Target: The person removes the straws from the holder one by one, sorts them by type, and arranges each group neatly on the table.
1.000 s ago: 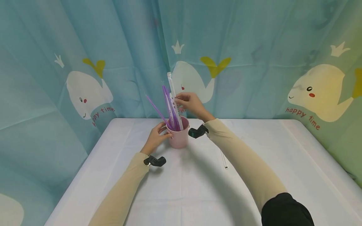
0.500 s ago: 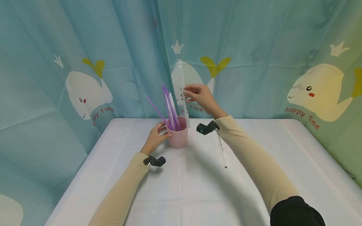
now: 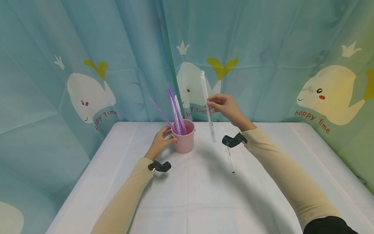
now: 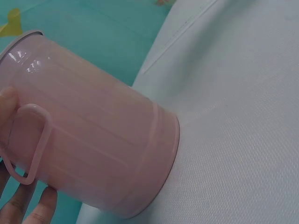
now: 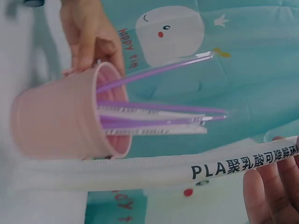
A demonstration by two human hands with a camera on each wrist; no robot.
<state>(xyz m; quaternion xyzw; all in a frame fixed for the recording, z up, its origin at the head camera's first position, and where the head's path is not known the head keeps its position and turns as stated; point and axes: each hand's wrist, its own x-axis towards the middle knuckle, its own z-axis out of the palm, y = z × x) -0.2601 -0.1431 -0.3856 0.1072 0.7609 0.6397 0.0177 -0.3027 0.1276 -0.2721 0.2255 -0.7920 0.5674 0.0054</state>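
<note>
My left hand grips the side of a small pink bucket, thumb on one side of its small handle and fingers on the other. Several purple straws and white paper-wrapped straws lean inside it, tops sticking out. To the right of the bucket, my right hand pinches a white wrapped straw near its middle. That straw hangs nearly upright above the table, printed with "PLA" and Chinese characters in the right wrist view. Its lower end is apart from the bucket.
Another wrapped straw lies on the white tablecloth, right of the bucket and partly behind the right wrist's black camera. A teal curtain with whale prints hangs behind and around the table.
My right hand has drawn the wrapped straw up out of the bucket, then carried it right and somewhat down. My left hand and the bucket have stayed put.
</note>
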